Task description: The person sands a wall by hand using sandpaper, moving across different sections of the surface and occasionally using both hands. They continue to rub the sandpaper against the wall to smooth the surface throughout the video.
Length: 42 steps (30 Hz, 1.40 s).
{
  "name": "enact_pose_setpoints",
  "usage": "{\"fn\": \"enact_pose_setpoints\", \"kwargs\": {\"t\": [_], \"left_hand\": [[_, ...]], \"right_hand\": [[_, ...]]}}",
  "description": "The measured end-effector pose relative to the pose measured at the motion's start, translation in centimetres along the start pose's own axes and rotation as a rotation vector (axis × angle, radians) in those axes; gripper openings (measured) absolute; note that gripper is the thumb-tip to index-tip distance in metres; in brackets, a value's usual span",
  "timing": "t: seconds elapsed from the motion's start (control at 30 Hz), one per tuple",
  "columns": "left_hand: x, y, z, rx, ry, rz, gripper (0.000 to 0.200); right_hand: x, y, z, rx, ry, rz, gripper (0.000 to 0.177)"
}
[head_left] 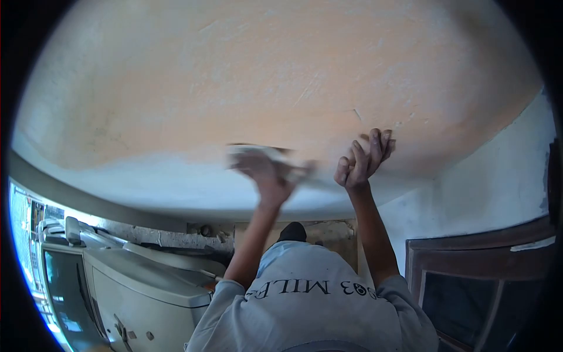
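My left hand (267, 171) is smeared by motion against the wall (234, 105). Its fingers press on a flat pale sheet (258, 149) with a dark edge, kept against the surface; blur hides its exact kind. To the right, my right hand (368, 157) is raised close to the wall. Its fingers are loosely bent and apart, with dusty fingertips and nothing visible between them. Around both hands, the wall is orange-peach with pale scuffs and scratches, turning whitish lower down.
A bulky grey appliance-like object (146, 276) with a dark glass panel stands at the lower left. Dark brown wooden framing (446, 252) with dark panes is at the lower right. A white adjoining wall (492, 176) rises on the right. Below my hands is a dark shoe (292, 232).
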State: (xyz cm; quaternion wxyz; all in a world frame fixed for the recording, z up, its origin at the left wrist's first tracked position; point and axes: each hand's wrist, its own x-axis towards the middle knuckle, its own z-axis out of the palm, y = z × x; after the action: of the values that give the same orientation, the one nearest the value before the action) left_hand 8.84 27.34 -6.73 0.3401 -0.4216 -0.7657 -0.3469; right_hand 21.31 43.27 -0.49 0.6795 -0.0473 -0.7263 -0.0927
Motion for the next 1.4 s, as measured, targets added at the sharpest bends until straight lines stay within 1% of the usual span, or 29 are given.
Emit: {"fn": "enact_pose_setpoints", "kwargs": {"t": [0.03, 0.07, 0.1, 0.17, 0.23, 0.27, 0.3, 0.4, 0.43, 0.47, 0.5, 0.53, 0.57, 0.63, 0.7, 0.73, 0.8, 0.87, 0.9, 0.93, 0.97, 1.0, 1.03, 1.1, 1.17, 1.23, 1.33, 1.37, 1.4], "left_hand": [[-0.8, 2.1, 0.4, 0.07, -0.179, 0.131, 0.101], [-1.3, 3.3, 0.9, 0.157, -0.235, 0.205, 0.095], [-1.0, 2.8, 1.0, 0.274, -0.163, 0.3, 0.09], [-0.2, -0.1, -0.3, 0.35, -0.169, 0.435, 0.09], [0.1, -5.0, -1.7, 0.199, 0.008, 0.088, 0.093], [1.8, -6.6, -3.5, 0.15, 0.098, -0.03, 0.095], [3.4, -7.4, -5.3, 0.099, 0.19, -0.15, 0.097], [4.1, -5.2, -4.7, -0.01, 0.277, -0.214, 0.099], [3.3, -3.8, -4.0, 0.011, 0.185, -0.109, 0.102], [1.8, -2.3, -2.1, -0.023, 0.12, 0.001, 0.1], [0.5, -0.3, -1.8, 0.035, -0.185, 0.047, 0.091], [0.5, 0.8, -2.4, 0.053, -0.323, 0.162, 0.079], [0.1, -0.3, -2.1, 0.016, -0.338, 0.222, 0.074], [1.3, -3.9, -4.1, -0.043, -0.408, 0.271, 0.064], [3.3, -8.5, -8.1, 0.262, -0.342, 0.063, 0.07], [3.3, -12.7, -9.5, 0.194, -0.133, -0.02, 0.078], [3.8, -16.3, -10.0, 0.08, 0.187, -0.127, 0.091], [4.8, -16.8, -9.8, 0.003, 0.427, -0.191, 0.101], [4.5, -15.5, -9.9, -0.068, 0.291, -0.237, 0.108], [3.5, -13.9, -8.4, -0.037, 0.243, -0.155, 0.109], [2.3, -11.9, -7.2, -0.142, 0.094, -0.142, 0.106], [2.0, -10.0, -7.6, -0.038, -0.147, 0.011, 0.099], [1.8, -9.5, -7.4, -0.015, -0.176, 0.108, 0.089], [2.1, -12.6, -7.5, 0.127, 0.023, 0.298, 0.07], [3.1, -16.8, -11.1, 0.115, -0.129, -0.032, 0.079], [3.7, -23.0, -13.1, -0.033, 0.221, -0.264, 0.093], [6.1, -21.8, -14.1, -0.024, 0.344, -0.267, 0.101], [5.8, -20.2, -13.4, -0.042, 0.309, -0.205, 0.104], [4.8, -18.2, -12.2, -0.093, 0.166, -0.169, 0.107]], "right_hand": [[0.0, 0.0, -0.1, 0.016, -0.001, 0.0, 0.033], [0.0, 0.0, -0.1, 0.035, 0.003, -0.001, 0.034], [0.1, 0.1, 0.0, 0.055, 0.009, -0.001, 0.034], [-0.1, 0.3, 0.1, 0.02, 0.011, -0.017, 0.035], [-0.1, 0.1, 0.2, -0.024, 0.017, -0.018, 0.035], [-0.1, 0.1, 0.2, -0.027, 0.041, 0.016, 0.029], [-0.1, 0.0, 0.2, -0.033, 0.04, 0.016, 0.029], [-0.1, 0.0, 0.2, -0.051, 0.029, 0.019, 0.031], [0.0, 0.0, 0.2, -0.058, 0.024, 0.012, 0.032], [0.1, 0.0, 0.2, -0.065, 0.02, 0.005, 0.032], [0.2, 0.2, 0.0, -0.071, 0.013, -0.001, 0.033], [0.2, 0.1, -0.1, -0.073, 0.0, -0.006, 0.034], [0.3, 0.1, -0.2, -0.079, -0.012, -0.01, 0.035], [0.5, 0.0, 0.1, -0.1, -0.017, -0.014, 0.037], [0.4, -0.1, 0.2, -0.113, -0.028, -0.012, 0.039], [0.7, -0.4, 0.4, -0.156, -0.034, -0.018, 0.042], [0.8, -1.1, 0.7, -0.19, -0.018, 0.011, 0.045], [1.4, -1.4, 1.1, -0.192, -0.005, 0.019, 0.051], [1.3, -1.1, 1.0, -0.21, -0.024, 0.011, 0.053], [1.3, -1.2, 1.0, -0.215, -0.027, 0.015, 0.051], [1.4, -1.5, 1.2, -0.22, -0.033, 0.026, 0.05], [1.5, -1.9, 1.4, -0.226, -0.025, 0.056, 0.048], [1.5, -2.3, 1.7, -0.234, -0.017, 0.09, 0.046], [1.6, -3.2, 2.1, -0.237, -0.011, 0.147, 0.044], [1.5, -3.6, 2.2, -0.23, -0.014, 0.204, 0.042], [1.9, -4.6, 3.0, -0.28, -0.005, 0.233, 0.045], [2.9, -6.8, 4.2, -0.294, 0.029, 0.291, 0.047], [3.6, -7.9, 4.8, -0.262, 0.047, 0.312, 0.048], [4.4, -9.0, 5.6, -0.226, 0.066, 0.33, 0.049]]}}
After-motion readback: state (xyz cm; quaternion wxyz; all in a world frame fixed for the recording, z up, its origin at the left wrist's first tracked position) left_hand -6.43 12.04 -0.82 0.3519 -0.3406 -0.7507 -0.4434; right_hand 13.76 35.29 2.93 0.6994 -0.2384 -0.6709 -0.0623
